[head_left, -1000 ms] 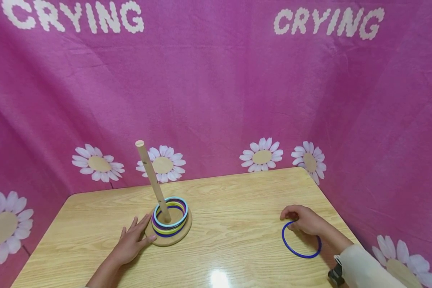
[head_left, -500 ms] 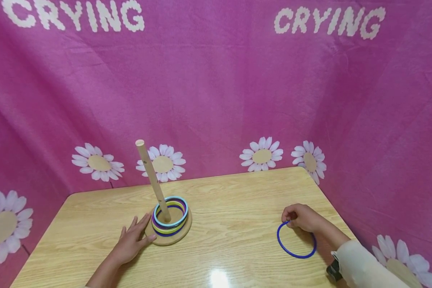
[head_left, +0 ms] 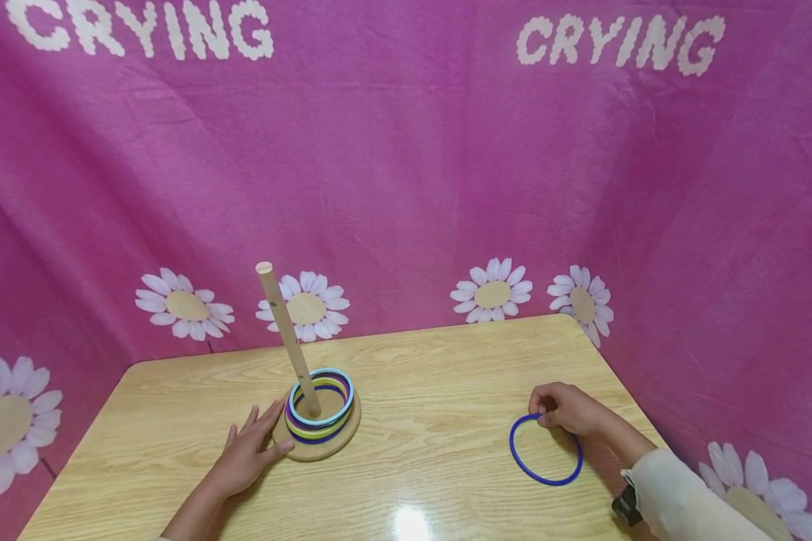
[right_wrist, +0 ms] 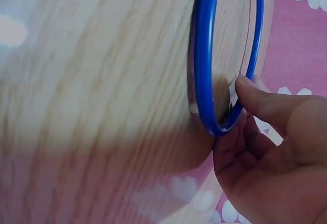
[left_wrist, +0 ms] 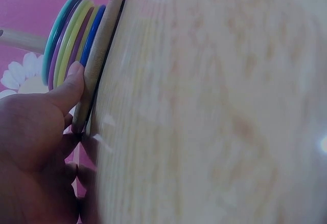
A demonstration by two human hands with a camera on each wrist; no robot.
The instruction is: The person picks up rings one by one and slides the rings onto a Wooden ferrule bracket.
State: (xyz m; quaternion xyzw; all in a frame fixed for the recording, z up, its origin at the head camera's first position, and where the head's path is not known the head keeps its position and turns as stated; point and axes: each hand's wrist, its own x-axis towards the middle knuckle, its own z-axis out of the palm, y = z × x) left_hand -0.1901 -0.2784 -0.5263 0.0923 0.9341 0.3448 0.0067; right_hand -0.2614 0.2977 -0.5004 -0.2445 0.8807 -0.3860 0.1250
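My right hand pinches a blue ring between thumb and fingers at its far edge. In the right wrist view the blue ring lies close over the tabletop; whether it touches cannot be told. On the left stands a wooden peg on a round wooden base. Several rings, with a light blue ring on top, lie stacked around the peg. My left hand rests beside the base, fingers spread and straight, its thumb touching the base's edge, as the left wrist view also shows.
The wooden table reaches back to a pink curtain with printed daisies and lettering. The curtain also closes in both sides. A bright light reflection shows on the table's near part.
The blue ring has slid left a little in my right hand's grip, with the fingers closing firmer on its edge. The left hand, peg and stacked rings have stayed put.
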